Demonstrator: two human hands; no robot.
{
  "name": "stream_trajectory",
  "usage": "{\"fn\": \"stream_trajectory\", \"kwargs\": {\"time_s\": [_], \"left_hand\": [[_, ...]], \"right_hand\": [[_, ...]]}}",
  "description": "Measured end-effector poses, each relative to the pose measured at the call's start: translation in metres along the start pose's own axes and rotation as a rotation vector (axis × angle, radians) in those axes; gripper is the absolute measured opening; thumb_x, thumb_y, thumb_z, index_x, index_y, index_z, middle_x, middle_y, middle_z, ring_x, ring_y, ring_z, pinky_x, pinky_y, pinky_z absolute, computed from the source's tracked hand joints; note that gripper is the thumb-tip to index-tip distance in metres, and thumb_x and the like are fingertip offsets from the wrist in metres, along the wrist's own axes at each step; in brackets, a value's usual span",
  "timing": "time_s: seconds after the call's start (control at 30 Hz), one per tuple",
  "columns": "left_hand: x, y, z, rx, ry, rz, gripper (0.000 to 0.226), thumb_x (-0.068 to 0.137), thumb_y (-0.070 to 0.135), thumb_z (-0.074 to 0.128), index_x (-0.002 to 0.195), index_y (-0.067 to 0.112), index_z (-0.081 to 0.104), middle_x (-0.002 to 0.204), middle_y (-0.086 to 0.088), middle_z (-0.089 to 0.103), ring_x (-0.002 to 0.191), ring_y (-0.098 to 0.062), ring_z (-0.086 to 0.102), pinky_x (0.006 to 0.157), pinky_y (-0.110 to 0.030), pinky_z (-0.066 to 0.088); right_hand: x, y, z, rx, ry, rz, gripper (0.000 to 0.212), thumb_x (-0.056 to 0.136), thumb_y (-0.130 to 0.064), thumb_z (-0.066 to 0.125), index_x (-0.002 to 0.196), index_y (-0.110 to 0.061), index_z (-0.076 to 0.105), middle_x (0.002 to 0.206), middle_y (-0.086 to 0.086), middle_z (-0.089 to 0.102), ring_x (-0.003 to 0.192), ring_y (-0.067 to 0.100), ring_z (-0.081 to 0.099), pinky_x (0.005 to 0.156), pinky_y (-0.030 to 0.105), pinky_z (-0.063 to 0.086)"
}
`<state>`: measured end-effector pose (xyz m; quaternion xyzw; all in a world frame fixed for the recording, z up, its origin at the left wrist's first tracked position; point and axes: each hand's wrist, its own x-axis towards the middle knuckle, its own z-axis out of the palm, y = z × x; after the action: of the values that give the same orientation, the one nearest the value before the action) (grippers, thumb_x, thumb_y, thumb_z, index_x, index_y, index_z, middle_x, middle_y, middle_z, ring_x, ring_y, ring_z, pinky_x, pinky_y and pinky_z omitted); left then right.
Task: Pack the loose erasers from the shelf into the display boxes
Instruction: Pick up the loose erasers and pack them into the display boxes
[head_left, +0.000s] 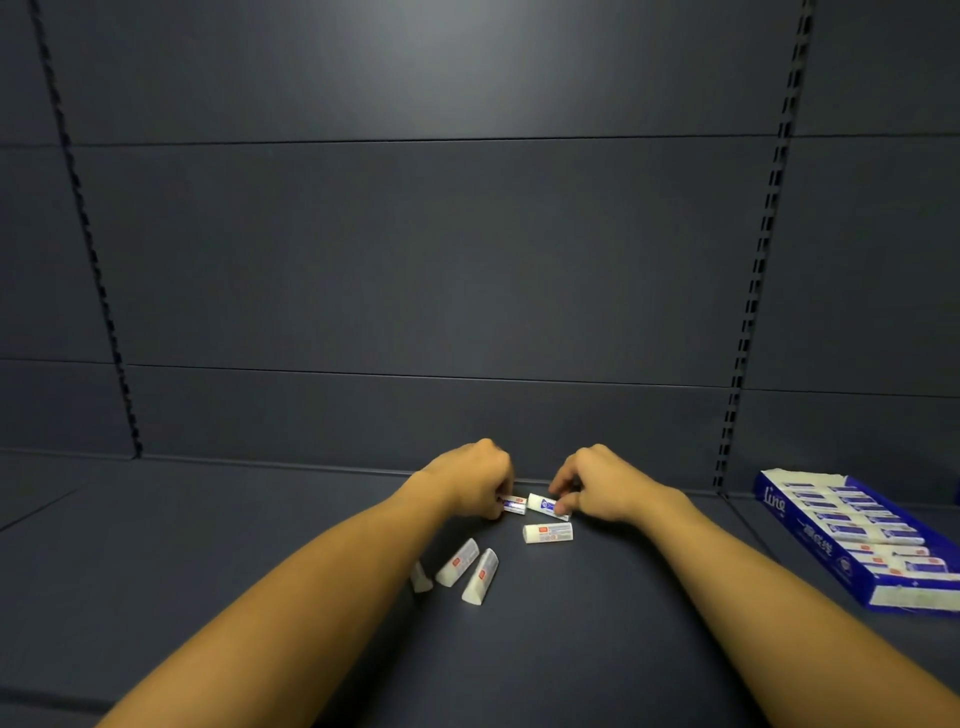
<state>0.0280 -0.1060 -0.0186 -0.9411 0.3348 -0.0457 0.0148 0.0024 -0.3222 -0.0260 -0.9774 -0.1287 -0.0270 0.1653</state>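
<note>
The left hand (475, 480) curls its fingers round the end of one eraser (514, 505), so most of that eraser is hidden inside the grip; only a short blue-and-white end shows. The right hand (597, 486) pinches a second eraser (546, 506) between thumb and fingers, its right end covered by the thumb. A small white eraser (421, 578) near the left forearm is partly hidden behind that arm, and its label cannot be read. Printing on all the wrappers is too small to make out.

Three more loose erasers lie on the shelf (260, 545): one (548, 533) just near the held pair, and two tilted ones (457, 563) (480, 577) side by side further toward the viewer. At the far right stands a blue display box (810, 551), its rows already holding erasers, its right end cut off by the frame edge.

The shelf is dark, matte blue-grey. Behind it rises a back panel (415, 249) of the same colour, with slotted uprights (763, 260) left and right.
</note>
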Motion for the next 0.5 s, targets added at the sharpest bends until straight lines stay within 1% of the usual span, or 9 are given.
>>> {"fn": "stream_trajectory", "kwargs": {"time_s": [0.1, 0.2, 0.3, 0.37, 0.5], "left_hand": [[-0.004, -0.008, -0.006, -0.039, 0.058, -0.035, 0.025, 0.079, 0.026, 0.074, 0.101, 0.014, 0.072, 0.099, -0.003, 0.064, 0.086, -0.021, 0.062, 0.072, -0.038, 0.057], [-0.009, -0.022, -0.013, -0.067, 0.118, -0.078, 0.024, 0.075, 0.026, 0.072, 0.097, 0.017, 0.073, 0.095, -0.002, 0.065, 0.083, -0.023, 0.063, 0.072, -0.037, 0.058], [-0.015, -0.032, -0.019, -0.098, 0.140, -0.114, 0.023, 0.073, 0.025, 0.071, 0.095, 0.018, 0.074, 0.091, -0.002, 0.066, 0.079, -0.022, 0.063, 0.071, -0.038, 0.059], [-0.020, -0.036, -0.022, -0.107, 0.147, -0.132, 0.022, 0.074, 0.025, 0.071, 0.095, 0.018, 0.074, 0.091, -0.002, 0.067, 0.079, -0.022, 0.064, 0.071, -0.037, 0.058], [-0.027, -0.040, -0.024, -0.114, 0.143, -0.144, 0.023, 0.073, 0.027, 0.071, 0.095, 0.019, 0.074, 0.090, -0.001, 0.067, 0.079, -0.021, 0.064, 0.071, -0.038, 0.059]], "right_hand": [[0.003, -0.003, 0.001, -0.013, -0.012, 0.016, 0.023, 0.078, -0.028, 0.082, 0.100, -0.023, 0.078, 0.098, -0.005, 0.071, 0.090, 0.010, 0.066, 0.088, 0.033, 0.055], [0.007, -0.008, 0.001, -0.019, -0.036, 0.032, 0.018, 0.079, -0.028, 0.080, 0.097, -0.023, 0.078, 0.095, -0.006, 0.071, 0.088, 0.010, 0.067, 0.087, 0.036, 0.057], [0.007, -0.015, 0.000, -0.033, -0.042, 0.057, 0.021, 0.074, -0.033, 0.085, 0.092, -0.022, 0.078, 0.087, -0.006, 0.069, 0.083, 0.011, 0.067, 0.083, 0.036, 0.058], [0.008, -0.019, 0.001, -0.057, -0.059, 0.073, 0.024, 0.071, -0.031, 0.088, 0.089, -0.020, 0.076, 0.084, -0.006, 0.067, 0.081, 0.014, 0.067, 0.081, 0.037, 0.058], [0.010, -0.025, 0.001, -0.080, -0.069, 0.117, 0.026, 0.070, -0.025, 0.090, 0.089, -0.018, 0.074, 0.086, -0.004, 0.065, 0.083, 0.016, 0.066, 0.081, 0.037, 0.058]]}}
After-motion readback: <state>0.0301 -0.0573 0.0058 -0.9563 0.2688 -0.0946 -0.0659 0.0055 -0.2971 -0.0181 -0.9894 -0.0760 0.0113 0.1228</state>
